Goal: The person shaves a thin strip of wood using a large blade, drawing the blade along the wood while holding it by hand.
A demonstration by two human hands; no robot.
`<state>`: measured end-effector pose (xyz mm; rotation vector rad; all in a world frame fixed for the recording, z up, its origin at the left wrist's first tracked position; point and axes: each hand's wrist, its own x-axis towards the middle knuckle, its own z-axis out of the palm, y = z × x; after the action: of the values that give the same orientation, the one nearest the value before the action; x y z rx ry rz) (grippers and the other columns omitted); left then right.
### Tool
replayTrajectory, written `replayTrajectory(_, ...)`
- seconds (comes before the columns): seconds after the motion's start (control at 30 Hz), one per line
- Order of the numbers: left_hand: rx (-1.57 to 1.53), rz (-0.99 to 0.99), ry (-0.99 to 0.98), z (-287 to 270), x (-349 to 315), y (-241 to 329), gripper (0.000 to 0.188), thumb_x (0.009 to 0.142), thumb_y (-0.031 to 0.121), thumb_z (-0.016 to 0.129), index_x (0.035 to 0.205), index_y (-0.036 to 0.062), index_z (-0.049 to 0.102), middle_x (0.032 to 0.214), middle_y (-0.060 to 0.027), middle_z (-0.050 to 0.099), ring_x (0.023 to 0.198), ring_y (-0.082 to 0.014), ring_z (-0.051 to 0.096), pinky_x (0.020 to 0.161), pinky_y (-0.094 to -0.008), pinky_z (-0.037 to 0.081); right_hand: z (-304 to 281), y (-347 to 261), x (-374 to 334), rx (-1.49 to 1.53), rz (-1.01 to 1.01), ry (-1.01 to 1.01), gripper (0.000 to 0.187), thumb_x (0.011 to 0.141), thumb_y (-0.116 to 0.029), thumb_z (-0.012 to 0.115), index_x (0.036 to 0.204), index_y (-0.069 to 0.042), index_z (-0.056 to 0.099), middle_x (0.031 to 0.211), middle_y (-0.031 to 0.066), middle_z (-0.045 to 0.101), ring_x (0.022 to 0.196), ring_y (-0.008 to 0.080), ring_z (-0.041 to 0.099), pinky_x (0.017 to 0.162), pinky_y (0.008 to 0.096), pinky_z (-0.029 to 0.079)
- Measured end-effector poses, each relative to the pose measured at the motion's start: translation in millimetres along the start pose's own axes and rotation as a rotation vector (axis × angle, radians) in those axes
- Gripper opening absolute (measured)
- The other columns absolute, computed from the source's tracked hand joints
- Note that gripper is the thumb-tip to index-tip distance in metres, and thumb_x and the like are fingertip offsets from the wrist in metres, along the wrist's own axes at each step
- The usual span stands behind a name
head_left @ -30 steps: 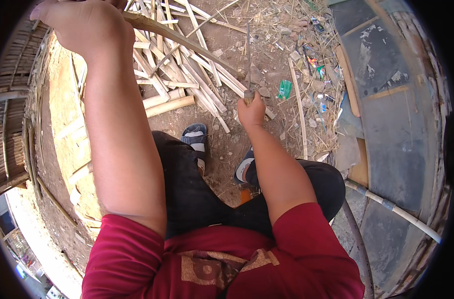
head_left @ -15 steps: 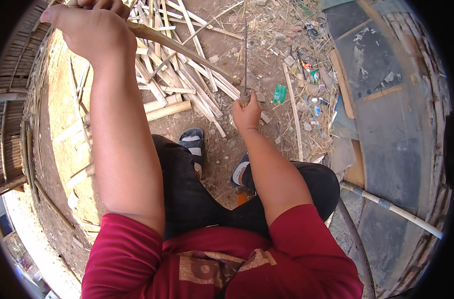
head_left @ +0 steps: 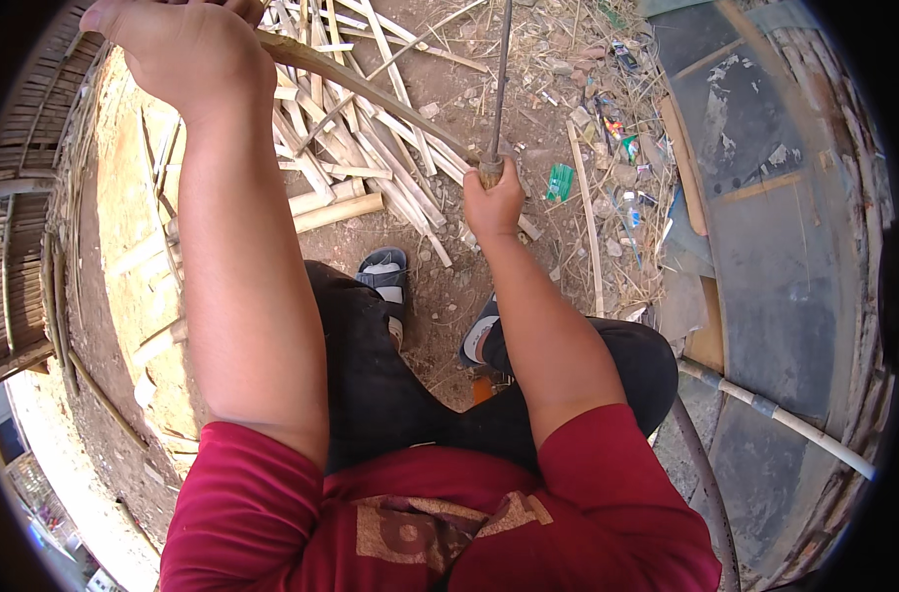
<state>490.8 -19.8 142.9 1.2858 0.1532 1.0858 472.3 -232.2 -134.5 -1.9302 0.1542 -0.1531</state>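
Note:
My left hand [head_left: 188, 54] is raised at the top left, its fingers curled and partly cut off by the upper edge. It is closed on a long brown bamboo strip [head_left: 371, 91], which slants down to the right and ends close to my right hand. That right hand [head_left: 494, 207] wraps round the wooden handle [head_left: 490, 174] of a tool with a long, thin dark metal shaft or blade [head_left: 502, 84]. The metal points away from me and its far end lies outside the picture. Whether the strip touches the tool, I cannot tell.
Pale split bamboo pieces [head_left: 346, 158] lie heaped on the dirt beyond my sandalled feet [head_left: 385, 276]. Litter and a green plastic scrap [head_left: 560, 183] are scattered to the right. Dark panels [head_left: 765, 266] stand along the right side, with a pale pole [head_left: 785, 419] crossing them.
My right hand has shifted slightly away from me, and the tool's metal part has tilted a little to the right. My left hand still grips the bamboo strip, nearly unmoved.

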Motion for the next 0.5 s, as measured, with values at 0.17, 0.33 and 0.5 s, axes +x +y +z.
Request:
replayTrajectory(0.17,-0.014,-0.073,0.061,8,-2,7,0.061,0.104,0.060,0.007,0.087,0.0093,0.036,0.059,0.0002,0.030,0.052,-0.0122,0.021,0.049,-0.0271,0.018,-14,88,-31,-0.612,0.320,-0.270,0.036,0.082,-0.022,0.066,0.112,-0.002,0.064,0.107,0.0242,0.070,0.100,0.0429,0.068,0.087,0.0490,0.053)
replayTrajectory(0.33,-0.022,-0.014,-0.007,2,1,2,0.063,0.104,0.061,0.007,0.088,0.0087,0.037,0.059,0.0006,0.030,0.051,-0.0117,0.021,0.048,-0.0268,0.019,-9,46,-18,-0.320,0.292,-0.202,0.035,0.081,-0.023,0.066,0.109,-0.002,0.064,0.101,0.0243,0.071,0.098,0.0445,0.067,0.085,0.0499,0.053)
replayTrajectory(0.5,-0.004,-0.012,0.027,7,-6,2,0.062,0.105,0.060,0.008,0.087,0.0088,0.038,0.061,0.0003,0.032,0.052,-0.0118,0.022,0.049,-0.0263,0.020,-1,7,1,-0.049,-0.004,0.032,0.034,0.078,-0.023,0.068,0.106,-0.004,0.063,0.091,0.0243,0.070,0.093,0.0459,0.067,0.081,0.0504,0.052)
